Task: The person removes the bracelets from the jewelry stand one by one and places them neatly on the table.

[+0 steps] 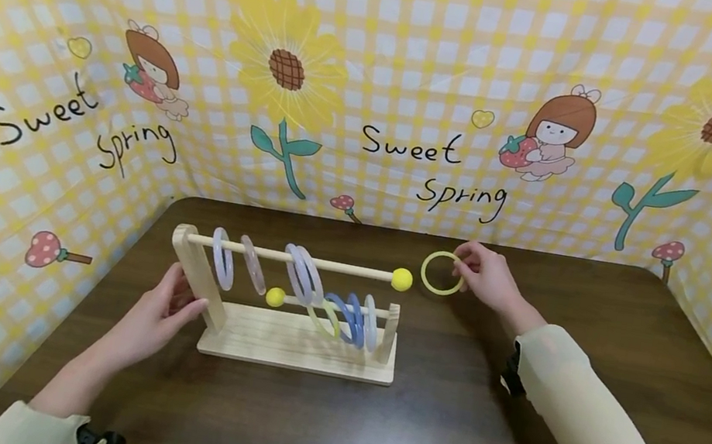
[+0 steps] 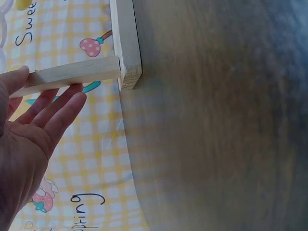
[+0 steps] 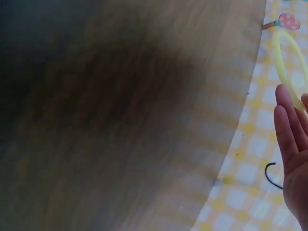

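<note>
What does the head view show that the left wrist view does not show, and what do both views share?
Only the head view shows the right hand pinching a yellow ring beside the yellow ball at the end of the upper rod, the rings hanging on both rods, and the whole wooden rack.

Only the left wrist view shows the rack's base corner from close by, with the open fingers lying along the post.

Both show the left hand against the rack's left post, the dark table and the checked cloth.
</note>
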Demonstrator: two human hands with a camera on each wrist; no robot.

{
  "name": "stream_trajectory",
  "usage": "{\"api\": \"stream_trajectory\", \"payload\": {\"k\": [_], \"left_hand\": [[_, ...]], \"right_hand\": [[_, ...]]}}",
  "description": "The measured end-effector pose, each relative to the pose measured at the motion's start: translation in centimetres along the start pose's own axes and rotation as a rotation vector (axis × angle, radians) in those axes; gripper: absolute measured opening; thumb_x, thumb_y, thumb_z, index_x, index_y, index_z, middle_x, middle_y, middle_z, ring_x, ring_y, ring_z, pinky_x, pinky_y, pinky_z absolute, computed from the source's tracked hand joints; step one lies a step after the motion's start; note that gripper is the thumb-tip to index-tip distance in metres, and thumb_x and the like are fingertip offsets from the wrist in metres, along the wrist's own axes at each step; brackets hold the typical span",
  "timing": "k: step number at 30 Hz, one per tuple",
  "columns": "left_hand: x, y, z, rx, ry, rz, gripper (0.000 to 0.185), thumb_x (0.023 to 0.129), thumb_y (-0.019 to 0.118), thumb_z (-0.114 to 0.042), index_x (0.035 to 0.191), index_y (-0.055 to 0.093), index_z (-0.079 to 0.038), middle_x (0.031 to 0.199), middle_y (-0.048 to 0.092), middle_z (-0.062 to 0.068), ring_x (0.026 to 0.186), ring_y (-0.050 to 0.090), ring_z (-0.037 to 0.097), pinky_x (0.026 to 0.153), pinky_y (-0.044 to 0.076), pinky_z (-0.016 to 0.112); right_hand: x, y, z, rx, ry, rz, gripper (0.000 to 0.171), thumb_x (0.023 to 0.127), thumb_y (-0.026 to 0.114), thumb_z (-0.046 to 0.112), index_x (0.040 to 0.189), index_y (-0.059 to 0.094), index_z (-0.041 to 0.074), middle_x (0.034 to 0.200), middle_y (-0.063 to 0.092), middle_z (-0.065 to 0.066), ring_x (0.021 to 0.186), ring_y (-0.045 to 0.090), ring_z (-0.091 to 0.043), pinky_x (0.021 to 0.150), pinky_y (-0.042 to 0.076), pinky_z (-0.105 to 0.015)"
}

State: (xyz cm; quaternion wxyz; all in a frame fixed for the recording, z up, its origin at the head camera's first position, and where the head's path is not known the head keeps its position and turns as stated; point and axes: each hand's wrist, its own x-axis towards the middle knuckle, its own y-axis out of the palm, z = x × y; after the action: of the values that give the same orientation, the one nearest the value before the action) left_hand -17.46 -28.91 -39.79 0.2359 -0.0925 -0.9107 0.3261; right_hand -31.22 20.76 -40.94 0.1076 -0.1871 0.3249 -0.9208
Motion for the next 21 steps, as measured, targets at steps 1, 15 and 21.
{"api": "stream_trajectory", "payload": {"k": [1, 15, 21], "left_hand": [[0.0, 0.0, 0.0, -0.003, -0.003, 0.001, 0.042, 0.097, 0.055, 0.003, 0.131, 0.031, 0.007, 0.117, 0.058, 0.030, 0.107, 0.057, 0.043, 0.080, 0.050, 0.017], [-0.1, 0.0, -0.2, -0.010, -0.012, 0.005, 0.041, 0.097, 0.055, 0.003, 0.131, 0.032, 0.006, 0.117, 0.057, 0.029, 0.103, 0.059, 0.040, 0.075, 0.053, 0.021], [-0.1, 0.1, -0.2, -0.019, 0.001, -0.002, 0.045, 0.095, 0.056, 0.006, 0.133, 0.031, 0.005, 0.119, 0.057, 0.032, 0.102, 0.060, 0.041, 0.073, 0.055, 0.029]], "right_hand": [[0.2, 0.0, -0.2, 0.006, 0.017, 0.009, 0.016, 0.097, 0.057, 0.000, 0.112, 0.056, -0.007, 0.084, 0.066, -0.025, 0.061, 0.062, -0.036, 0.054, 0.054, -0.041], [1.5, 0.5, -1.9, -0.018, 0.155, 0.059, 0.015, 0.095, 0.059, 0.000, 0.107, 0.058, -0.010, 0.083, 0.067, -0.023, 0.059, 0.063, -0.027, 0.055, 0.053, -0.035], [1.8, 0.5, -2.5, -0.069, 0.173, 0.047, 0.014, 0.092, 0.063, -0.001, 0.103, 0.062, -0.009, 0.085, 0.067, -0.022, 0.059, 0.062, -0.022, 0.053, 0.051, -0.028]]}}
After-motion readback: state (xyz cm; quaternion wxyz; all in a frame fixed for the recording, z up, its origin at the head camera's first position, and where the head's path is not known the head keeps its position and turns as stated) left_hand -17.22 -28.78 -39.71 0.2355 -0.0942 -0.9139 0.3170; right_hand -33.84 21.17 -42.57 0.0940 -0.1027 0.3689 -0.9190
